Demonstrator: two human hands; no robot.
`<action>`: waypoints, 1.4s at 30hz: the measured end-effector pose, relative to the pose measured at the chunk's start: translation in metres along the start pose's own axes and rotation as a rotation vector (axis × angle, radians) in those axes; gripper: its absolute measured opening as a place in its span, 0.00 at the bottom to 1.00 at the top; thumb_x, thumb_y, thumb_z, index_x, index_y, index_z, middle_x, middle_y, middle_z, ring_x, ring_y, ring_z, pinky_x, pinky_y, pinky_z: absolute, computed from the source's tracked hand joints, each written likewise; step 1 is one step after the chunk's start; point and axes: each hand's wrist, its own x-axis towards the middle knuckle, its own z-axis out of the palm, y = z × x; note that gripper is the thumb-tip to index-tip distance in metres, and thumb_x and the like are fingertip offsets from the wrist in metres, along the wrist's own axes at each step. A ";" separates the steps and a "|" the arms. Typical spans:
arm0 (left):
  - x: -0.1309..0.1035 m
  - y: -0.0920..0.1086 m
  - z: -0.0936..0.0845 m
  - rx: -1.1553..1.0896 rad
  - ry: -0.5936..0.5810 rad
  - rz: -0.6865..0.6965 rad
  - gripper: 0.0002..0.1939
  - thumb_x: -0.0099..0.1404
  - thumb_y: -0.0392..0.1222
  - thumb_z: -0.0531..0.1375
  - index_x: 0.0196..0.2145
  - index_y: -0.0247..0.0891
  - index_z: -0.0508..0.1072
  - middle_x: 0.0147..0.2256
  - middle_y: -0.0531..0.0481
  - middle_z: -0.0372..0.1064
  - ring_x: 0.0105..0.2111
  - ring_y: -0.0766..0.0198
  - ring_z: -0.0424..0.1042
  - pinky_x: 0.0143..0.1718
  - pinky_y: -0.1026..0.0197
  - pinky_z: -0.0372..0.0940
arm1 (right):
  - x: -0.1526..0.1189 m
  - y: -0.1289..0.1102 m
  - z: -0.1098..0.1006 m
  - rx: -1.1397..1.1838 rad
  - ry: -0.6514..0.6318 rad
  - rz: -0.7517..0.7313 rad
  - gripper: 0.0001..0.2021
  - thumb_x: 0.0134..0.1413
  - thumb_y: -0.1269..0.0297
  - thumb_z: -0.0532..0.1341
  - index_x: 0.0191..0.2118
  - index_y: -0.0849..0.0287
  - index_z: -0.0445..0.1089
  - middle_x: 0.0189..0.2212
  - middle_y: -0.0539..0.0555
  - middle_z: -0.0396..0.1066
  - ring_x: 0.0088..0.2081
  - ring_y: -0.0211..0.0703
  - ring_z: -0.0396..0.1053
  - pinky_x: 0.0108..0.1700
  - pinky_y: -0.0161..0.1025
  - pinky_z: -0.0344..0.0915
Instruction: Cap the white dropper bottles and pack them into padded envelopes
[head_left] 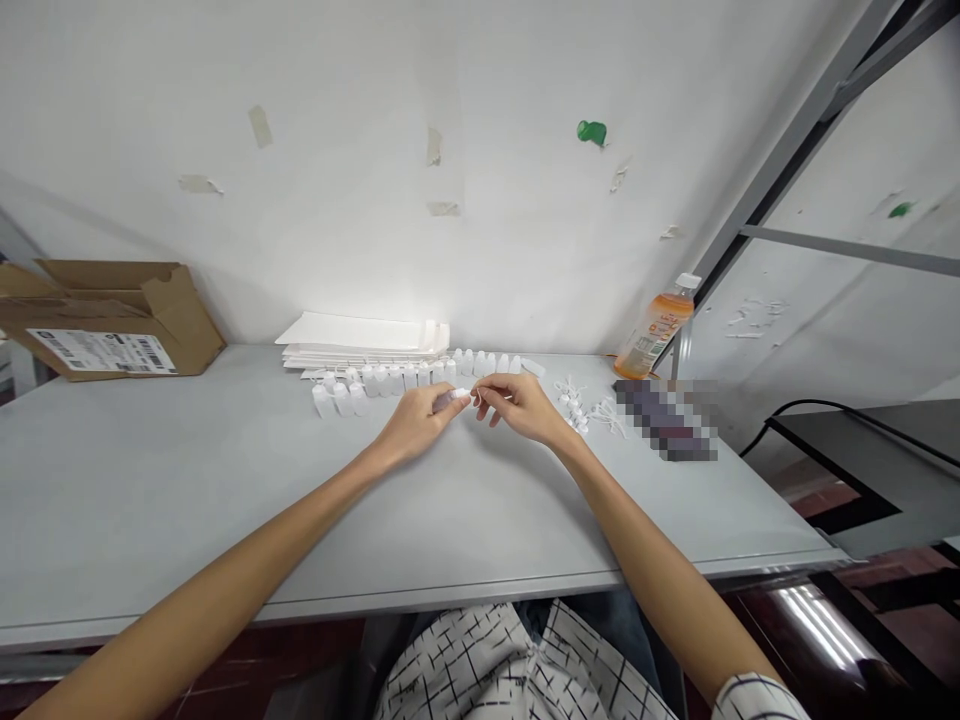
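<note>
While both hands pinch one small white bottle [459, 396], left hand [417, 420], right hand [522, 405], carton label [101, 350] unreadable

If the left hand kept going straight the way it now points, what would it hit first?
The left hand points right, toward the right hand. Its fingertips hold a small white bottle, already at the right hand's fingertips, so it would meet those first. Depth between them is hard to judge.
</note>
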 end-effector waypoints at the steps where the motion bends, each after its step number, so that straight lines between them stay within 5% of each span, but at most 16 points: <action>1: 0.000 0.000 0.000 0.027 0.000 0.010 0.20 0.67 0.55 0.53 0.24 0.38 0.60 0.20 0.57 0.50 0.23 0.67 0.50 0.26 0.63 0.46 | 0.000 0.001 -0.001 -0.013 -0.013 0.001 0.10 0.58 0.66 0.54 0.32 0.62 0.71 0.30 0.54 0.71 0.29 0.38 0.73 0.27 0.34 0.71; 14: 0.005 -0.008 0.000 0.179 -0.021 0.103 0.18 0.64 0.54 0.53 0.27 0.37 0.67 0.24 0.52 0.63 0.25 0.64 0.60 0.27 0.62 0.53 | 0.000 0.004 0.002 -0.001 -0.150 0.055 0.11 0.59 0.66 0.53 0.30 0.63 0.71 0.27 0.53 0.70 0.27 0.38 0.72 0.29 0.36 0.71; 21: 0.006 -0.005 -0.002 0.117 0.027 0.120 0.21 0.66 0.57 0.52 0.25 0.37 0.67 0.22 0.54 0.59 0.24 0.65 0.58 0.26 0.62 0.53 | 0.002 -0.001 -0.004 0.084 0.000 0.059 0.11 0.56 0.63 0.58 0.37 0.63 0.74 0.31 0.54 0.73 0.30 0.40 0.74 0.28 0.36 0.72; 27: 0.004 -0.001 -0.005 0.028 0.038 0.154 0.20 0.68 0.54 0.52 0.34 0.36 0.74 0.27 0.52 0.66 0.27 0.65 0.63 0.29 0.63 0.57 | 0.003 -0.006 -0.002 0.241 0.063 0.036 0.13 0.50 0.57 0.66 0.35 0.62 0.75 0.28 0.53 0.72 0.30 0.42 0.74 0.29 0.39 0.74; 31: 0.004 0.003 -0.009 0.045 0.037 0.182 0.24 0.71 0.53 0.47 0.27 0.37 0.73 0.25 0.53 0.67 0.26 0.65 0.64 0.28 0.63 0.56 | 0.005 -0.014 -0.003 0.316 0.071 0.016 0.15 0.49 0.53 0.67 0.33 0.61 0.74 0.27 0.52 0.70 0.29 0.41 0.72 0.28 0.39 0.72; 36: 0.009 0.001 -0.035 0.220 0.413 0.262 0.25 0.73 0.51 0.46 0.27 0.38 0.73 0.33 0.48 0.74 0.34 0.61 0.71 0.32 0.62 0.59 | 0.017 -0.028 0.001 0.107 0.115 0.006 0.11 0.53 0.57 0.64 0.32 0.61 0.72 0.28 0.53 0.71 0.27 0.40 0.71 0.26 0.36 0.69; 42: 0.019 -0.017 -0.091 0.246 0.890 0.243 0.27 0.74 0.51 0.44 0.27 0.38 0.76 0.28 0.48 0.74 0.31 0.62 0.72 0.35 0.61 0.61 | 0.052 -0.045 0.045 -0.549 -0.108 -0.115 0.08 0.52 0.75 0.58 0.30 0.60 0.73 0.30 0.51 0.75 0.30 0.38 0.71 0.33 0.34 0.61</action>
